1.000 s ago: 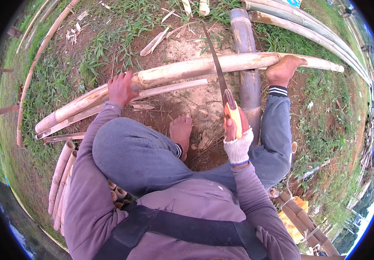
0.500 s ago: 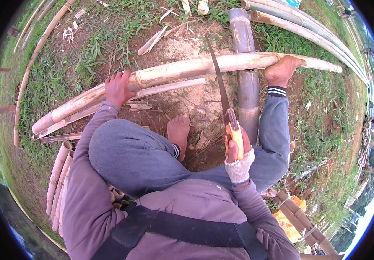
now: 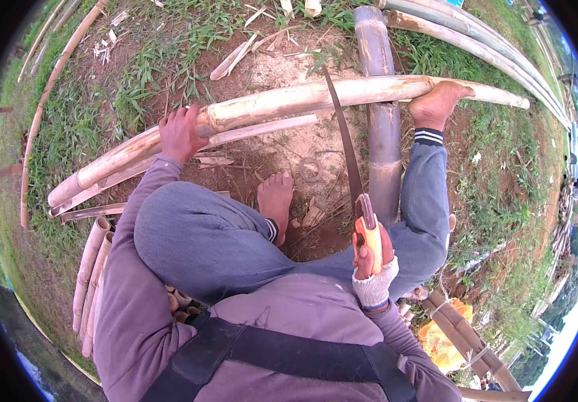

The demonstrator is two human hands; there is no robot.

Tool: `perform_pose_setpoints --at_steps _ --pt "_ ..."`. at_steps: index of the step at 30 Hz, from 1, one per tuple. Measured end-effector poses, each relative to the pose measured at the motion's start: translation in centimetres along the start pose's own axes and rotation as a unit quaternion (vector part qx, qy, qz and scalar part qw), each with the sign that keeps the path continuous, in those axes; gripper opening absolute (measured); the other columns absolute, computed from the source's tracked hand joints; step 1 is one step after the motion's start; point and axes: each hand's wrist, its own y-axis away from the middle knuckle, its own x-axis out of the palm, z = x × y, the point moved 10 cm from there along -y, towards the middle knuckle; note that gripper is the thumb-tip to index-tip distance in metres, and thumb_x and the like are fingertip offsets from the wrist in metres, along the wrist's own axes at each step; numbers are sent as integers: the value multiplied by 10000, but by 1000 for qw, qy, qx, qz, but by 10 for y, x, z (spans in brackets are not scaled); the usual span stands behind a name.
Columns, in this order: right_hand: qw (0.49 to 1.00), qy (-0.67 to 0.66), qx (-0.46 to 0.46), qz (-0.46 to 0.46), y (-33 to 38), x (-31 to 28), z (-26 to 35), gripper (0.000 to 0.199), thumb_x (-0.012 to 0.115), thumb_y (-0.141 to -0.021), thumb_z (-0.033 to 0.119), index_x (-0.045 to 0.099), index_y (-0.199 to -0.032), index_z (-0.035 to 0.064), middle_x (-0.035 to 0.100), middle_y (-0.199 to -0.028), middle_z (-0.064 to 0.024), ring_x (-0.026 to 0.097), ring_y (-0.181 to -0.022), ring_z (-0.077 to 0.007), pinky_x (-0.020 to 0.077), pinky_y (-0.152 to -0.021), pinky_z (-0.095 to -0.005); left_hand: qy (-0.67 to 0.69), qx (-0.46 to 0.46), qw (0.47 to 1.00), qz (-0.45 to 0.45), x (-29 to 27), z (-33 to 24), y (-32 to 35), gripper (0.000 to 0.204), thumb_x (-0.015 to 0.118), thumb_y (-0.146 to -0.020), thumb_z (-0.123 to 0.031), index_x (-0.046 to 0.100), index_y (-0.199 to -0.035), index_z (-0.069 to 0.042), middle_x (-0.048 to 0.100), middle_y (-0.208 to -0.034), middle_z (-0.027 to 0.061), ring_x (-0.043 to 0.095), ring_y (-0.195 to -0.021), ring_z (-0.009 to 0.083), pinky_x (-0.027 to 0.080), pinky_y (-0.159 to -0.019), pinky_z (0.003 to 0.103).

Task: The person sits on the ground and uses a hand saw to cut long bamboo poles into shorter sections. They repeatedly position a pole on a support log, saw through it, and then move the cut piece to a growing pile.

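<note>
A long pale bamboo pole (image 3: 269, 108) runs across in front of me, resting over a dark upright-lying bamboo post (image 3: 383, 134). My left hand (image 3: 181, 134) grips the pole left of its middle, fingers wrapped over the top. In my right hand (image 3: 374, 258), which wears a pale fingerless glove, is a handsaw (image 3: 349, 157) with an orange handle. Its blade slants up and away, crossing the pole just left of the post. My right foot (image 3: 438, 107) presses on the pole to the right of the post. How deep the blade sits is hard to tell.
My left foot (image 3: 275, 204) stands on bare soil. A split bamboo strip (image 3: 262, 130) lies beneath the pole, near sawdust (image 3: 296, 151). Cut bamboo lengths (image 3: 90, 271) stand by my left side. Long poles (image 3: 470, 43) lie at the far right; an orange bag (image 3: 444, 338) sits at lower right.
My right hand has drawn the saw back toward me and slightly right, its blade still across the pole. The left hand keeps its hold on the pole.
</note>
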Motion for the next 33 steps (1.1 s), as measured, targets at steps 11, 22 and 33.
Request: perform_pose_setpoints --at_steps 11,22,33 --pt "983 113 -144 -9 -77 35 46 482 644 -1079 233 583 -1478 -31 735 -1169 -96 676 -975 -150 559 -852 -318 7 6 1000 15 3 6 -12 853 937 -681 -390 583 -1433 -197 691 -1272 124 654 -1237 354 457 -1074 554" --pt "974 151 -167 -22 -186 92 79 359 672 -1074 202 668 -1340 -39 760 -1087 -153 693 -881 -202 560 -822 -356 3 8 1000 14 5 -1 -7 918 940 -675 -384 552 -1487 -201 676 -1309 119 635 -1284 354 444 -1101 541" --pt "997 65 -36 26 -17 2 14 737 679 -1038 504 519 -1536 -14 745 -1129 -123 669 -857 -86 536 -746 -216 0 -10 1000 23 2 9 -1 854 948 -673 -380 578 -1420 -194 684 -1281 101 647 -1249 342 448 -1086 552"
